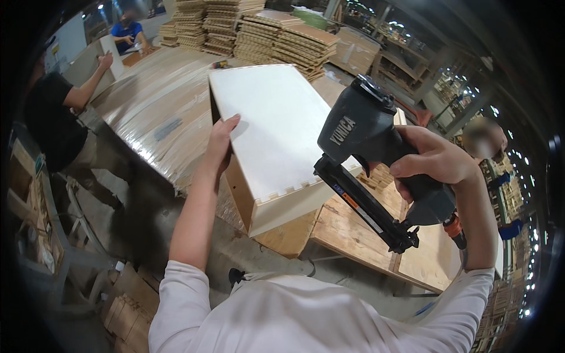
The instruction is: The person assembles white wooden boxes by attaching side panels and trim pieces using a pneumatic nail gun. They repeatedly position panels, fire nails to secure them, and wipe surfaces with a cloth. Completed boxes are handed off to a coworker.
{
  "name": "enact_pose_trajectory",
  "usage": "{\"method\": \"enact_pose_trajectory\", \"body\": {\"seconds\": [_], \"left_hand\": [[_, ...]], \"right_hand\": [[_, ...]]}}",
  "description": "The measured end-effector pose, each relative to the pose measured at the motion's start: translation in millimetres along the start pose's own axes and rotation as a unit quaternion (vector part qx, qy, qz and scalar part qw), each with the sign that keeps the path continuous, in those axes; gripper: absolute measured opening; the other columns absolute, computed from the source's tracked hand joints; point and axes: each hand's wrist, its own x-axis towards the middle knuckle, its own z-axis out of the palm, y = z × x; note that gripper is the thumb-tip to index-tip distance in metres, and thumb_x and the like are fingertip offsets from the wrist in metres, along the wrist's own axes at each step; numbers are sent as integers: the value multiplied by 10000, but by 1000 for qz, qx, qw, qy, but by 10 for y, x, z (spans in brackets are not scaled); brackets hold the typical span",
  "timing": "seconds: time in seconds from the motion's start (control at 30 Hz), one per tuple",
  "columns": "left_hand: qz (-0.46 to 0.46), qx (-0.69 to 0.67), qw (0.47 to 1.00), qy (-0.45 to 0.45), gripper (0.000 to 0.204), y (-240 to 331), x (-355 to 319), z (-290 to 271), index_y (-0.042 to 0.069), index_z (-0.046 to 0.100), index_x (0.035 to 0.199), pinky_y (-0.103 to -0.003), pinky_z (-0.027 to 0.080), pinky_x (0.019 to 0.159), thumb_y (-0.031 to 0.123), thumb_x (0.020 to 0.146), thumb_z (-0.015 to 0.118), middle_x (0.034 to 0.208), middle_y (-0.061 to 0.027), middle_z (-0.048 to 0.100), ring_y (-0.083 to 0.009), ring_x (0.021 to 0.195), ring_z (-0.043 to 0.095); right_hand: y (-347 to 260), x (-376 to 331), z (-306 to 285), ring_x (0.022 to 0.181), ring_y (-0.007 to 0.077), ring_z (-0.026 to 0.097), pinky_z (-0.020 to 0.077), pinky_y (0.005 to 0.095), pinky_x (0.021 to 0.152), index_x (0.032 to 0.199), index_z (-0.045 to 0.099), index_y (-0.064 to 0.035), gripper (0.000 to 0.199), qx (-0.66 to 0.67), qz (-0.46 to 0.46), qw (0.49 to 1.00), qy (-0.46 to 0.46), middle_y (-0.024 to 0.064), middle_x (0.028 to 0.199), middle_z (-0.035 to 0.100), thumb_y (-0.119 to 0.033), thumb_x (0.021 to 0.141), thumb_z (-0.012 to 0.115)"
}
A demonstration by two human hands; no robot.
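Box (276,123) white-topped, notch-edged, pale-sided; left hand (220,141) holding its edge, right hand (434,157) gripping black nailer (360,120).

The person wears a plain, pale off-white shirt (312,320) of soft, thin-looking cloth, with loose creases and shallow folds across the front. The left sleeve (181,300) ends around the elbow, its edge gathered into wrinkles; the right sleeve (462,297) matches it in colour and stops near the elbow too, with longer folds. The left forearm (197,220) and right forearm (478,220) are bare, as are the left hand (220,140) and right hand (441,156).
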Motion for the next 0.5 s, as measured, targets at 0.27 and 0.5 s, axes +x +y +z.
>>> {"method": "enact_pose_trajectory", "body": {"seconds": [0.27, 0.5], "left_hand": [[-14, -33, 997, -67, 383, 41, -13, -43, -57, 551, 1098, -295, 516, 713, 278, 916, 515, 955, -123, 638, -174, 819, 640], [-5, -42, 998, -37, 404, 23, -35, -1, -63, 538, 1137, -294, 512, 750, 273, 913, 514, 986, -129, 638, -178, 853, 638]], "right_hand": [[-209, 221, 320, 559, 144, 612, 499, 264, 477, 1069, 542, 24, 287, 0, -25, 993, -117, 59, 791, 586, -55, 808, 631], [-264, 296, 442, 573, 144, 614, 507, 272, 511, 1063, 528, 24, 279, -38, -28, 989, -141, 63, 788, 587, -75, 820, 624]]}}
